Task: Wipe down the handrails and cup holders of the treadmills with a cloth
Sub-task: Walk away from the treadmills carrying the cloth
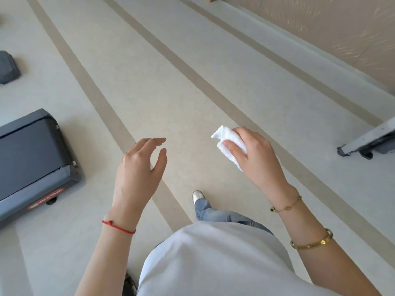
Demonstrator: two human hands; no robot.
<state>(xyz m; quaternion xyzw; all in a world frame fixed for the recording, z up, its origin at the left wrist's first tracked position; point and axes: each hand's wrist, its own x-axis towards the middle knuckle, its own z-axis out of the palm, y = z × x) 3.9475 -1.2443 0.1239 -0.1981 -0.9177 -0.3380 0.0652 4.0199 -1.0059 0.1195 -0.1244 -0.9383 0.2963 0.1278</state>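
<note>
I look down at a pale gym floor. My right hand [254, 154] is closed around a folded white cloth [229, 144], held in the air at mid-frame. My left hand [141, 165] hovers beside it, fingers apart and holding nothing. The rear end of a grey treadmill [36, 159] with a dark belt lies at the left edge, well left of both hands. No handrail or cup holder is in view.
A second grey machine end [7, 67] sits at the far left. A metal frame foot with a wheel [363, 144] enters at the right edge. A wall with a low ledge [299, 50] runs along the upper right. My foot [198, 196] is on the striped floor.
</note>
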